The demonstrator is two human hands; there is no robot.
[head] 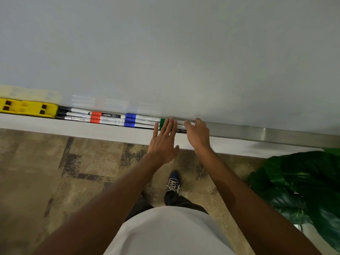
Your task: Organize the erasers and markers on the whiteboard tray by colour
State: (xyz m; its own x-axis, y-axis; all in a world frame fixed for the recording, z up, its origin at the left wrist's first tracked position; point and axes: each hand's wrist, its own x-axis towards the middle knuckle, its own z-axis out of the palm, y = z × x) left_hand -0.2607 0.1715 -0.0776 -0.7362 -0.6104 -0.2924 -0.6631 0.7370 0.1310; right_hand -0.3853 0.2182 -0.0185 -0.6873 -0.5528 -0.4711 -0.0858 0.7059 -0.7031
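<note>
Markers lie in colour groups along the metal whiteboard tray (257, 131): black-capped markers (63, 113), red-capped markers (95, 116), blue-capped markers (130, 120), then green-capped markers (162, 122). A yellow eraser (27, 107) sits at the tray's left end. My left hand (163, 142) lies flat with fingers spread over the green markers, fingertips on them. My right hand (197, 133) rests curled on the right ends of the green markers, which it partly hides.
The whiteboard (165, 52) fills the upper view. To the right of my hands the tray is bare metal. A green leafy plant (301, 190) stands at the lower right. My shoe (173, 183) is on patterned carpet below.
</note>
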